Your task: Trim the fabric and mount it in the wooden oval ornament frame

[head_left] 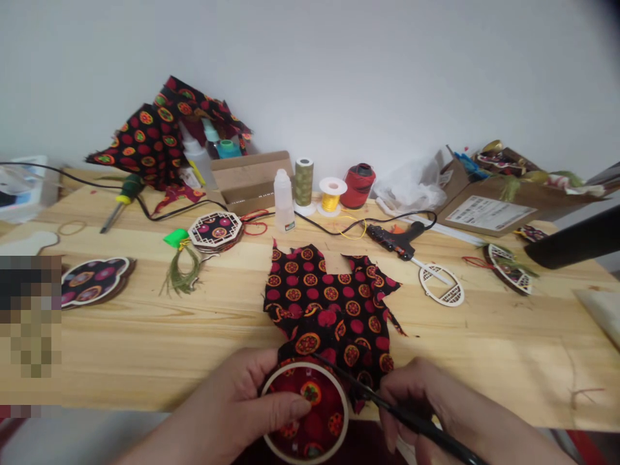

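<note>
My left hand (264,397) is closed on a round pale-rimmed frame (345,423) backed with dark red patterned fabric, its thumb lying across the face. Beyond the frame spreads a ragged piece of black fabric (332,294) with red and orange circles, whose near part reaches the frame's far edge. In my right hand (426,400) is a long thin black tool (404,416), slanted so that its far end lies by the frame's upper rim and the fabric. I cannot tell its exact kind.
Behind stand a clear bottle (284,203), thread spools (332,197) and a cardboard box (484,200). A glue gun (400,239) with a black cord lies right of centre, near an oval wooden frame (442,284). An octagonal ornament (216,231) and a screwdriver (121,200) lie left.
</note>
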Action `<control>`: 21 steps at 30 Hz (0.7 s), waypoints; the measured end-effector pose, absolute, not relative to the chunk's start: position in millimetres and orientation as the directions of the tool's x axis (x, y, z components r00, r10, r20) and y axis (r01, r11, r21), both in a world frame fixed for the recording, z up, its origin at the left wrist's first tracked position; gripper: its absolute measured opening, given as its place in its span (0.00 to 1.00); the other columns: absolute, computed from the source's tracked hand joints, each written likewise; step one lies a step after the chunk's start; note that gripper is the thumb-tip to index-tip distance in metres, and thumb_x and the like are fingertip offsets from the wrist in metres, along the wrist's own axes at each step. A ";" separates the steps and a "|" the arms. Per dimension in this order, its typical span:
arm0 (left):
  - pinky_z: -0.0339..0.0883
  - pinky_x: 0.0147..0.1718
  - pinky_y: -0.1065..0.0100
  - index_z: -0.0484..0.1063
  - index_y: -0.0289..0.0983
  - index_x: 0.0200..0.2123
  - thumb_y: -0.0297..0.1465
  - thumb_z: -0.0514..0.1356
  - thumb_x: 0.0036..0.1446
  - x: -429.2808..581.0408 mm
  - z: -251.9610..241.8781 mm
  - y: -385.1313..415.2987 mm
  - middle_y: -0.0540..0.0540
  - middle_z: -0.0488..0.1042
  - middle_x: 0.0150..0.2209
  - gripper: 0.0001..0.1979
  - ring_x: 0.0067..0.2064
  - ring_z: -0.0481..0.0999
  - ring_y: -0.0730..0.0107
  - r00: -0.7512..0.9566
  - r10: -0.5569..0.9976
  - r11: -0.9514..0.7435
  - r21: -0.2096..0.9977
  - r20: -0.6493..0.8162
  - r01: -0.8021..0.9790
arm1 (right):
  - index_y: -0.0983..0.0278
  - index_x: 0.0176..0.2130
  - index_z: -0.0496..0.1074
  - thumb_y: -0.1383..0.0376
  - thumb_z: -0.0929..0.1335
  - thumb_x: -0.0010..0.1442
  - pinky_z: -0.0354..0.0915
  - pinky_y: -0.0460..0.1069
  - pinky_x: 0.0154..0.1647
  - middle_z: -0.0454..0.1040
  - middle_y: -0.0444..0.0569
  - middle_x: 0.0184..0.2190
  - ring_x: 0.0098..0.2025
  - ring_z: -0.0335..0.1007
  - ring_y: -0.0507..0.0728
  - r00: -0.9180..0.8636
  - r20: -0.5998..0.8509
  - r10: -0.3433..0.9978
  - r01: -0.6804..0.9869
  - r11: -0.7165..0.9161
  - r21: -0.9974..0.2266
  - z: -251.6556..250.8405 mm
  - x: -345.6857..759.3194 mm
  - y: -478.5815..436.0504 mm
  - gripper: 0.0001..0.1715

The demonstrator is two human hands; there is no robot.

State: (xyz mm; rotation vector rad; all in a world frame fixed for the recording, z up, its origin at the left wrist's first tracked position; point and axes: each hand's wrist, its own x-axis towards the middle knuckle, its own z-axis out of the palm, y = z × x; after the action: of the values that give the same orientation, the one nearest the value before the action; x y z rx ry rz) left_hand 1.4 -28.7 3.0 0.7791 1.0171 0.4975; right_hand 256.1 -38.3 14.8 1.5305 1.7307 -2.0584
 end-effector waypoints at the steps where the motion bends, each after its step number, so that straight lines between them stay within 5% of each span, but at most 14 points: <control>1: 0.70 0.32 0.68 0.82 0.39 0.38 0.29 0.67 0.48 1.3 2.4 -29.5 0.46 0.82 0.28 0.11 0.30 0.79 0.63 0.457 0.690 0.639 0.769 -0.562 -0.018 | 0.67 0.32 0.71 0.64 0.67 0.51 0.48 0.41 0.20 0.62 0.39 0.21 0.23 0.56 0.47 -0.509 -0.691 0.514 0.577 -0.392 -0.717 15.7 255.7 -37.3 0.08; 8: 0.70 0.31 0.69 0.82 0.40 0.37 0.27 0.66 0.47 0.6 1.5 -31.0 0.47 0.83 0.29 0.11 0.29 0.79 0.64 0.477 0.667 0.655 0.755 -0.573 -0.009 | 0.68 0.30 0.70 0.65 0.69 0.48 0.55 0.43 0.25 0.64 0.41 0.23 0.27 0.59 0.49 -0.529 -0.694 0.489 0.580 -0.388 -0.716 23.0 251.3 -31.7 0.08; 21: 0.69 0.34 0.70 0.81 0.41 0.40 0.27 0.64 0.51 -0.9 2.6 -25.9 0.49 0.83 0.31 0.12 0.34 0.79 0.64 0.565 0.608 0.643 0.763 -0.558 0.063 | 0.68 0.25 0.70 0.62 0.69 0.52 0.46 0.42 0.19 0.57 0.38 0.17 0.21 0.50 0.46 -0.483 -0.706 0.518 0.493 -0.506 -0.708 6.1 255.5 -41.7 0.11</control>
State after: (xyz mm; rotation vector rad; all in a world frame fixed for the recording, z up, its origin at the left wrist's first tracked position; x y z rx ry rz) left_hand -0.9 -25.9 2.6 0.8303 0.9325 0.3673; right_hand 255.5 -41.7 6.1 1.6055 1.5705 -2.2217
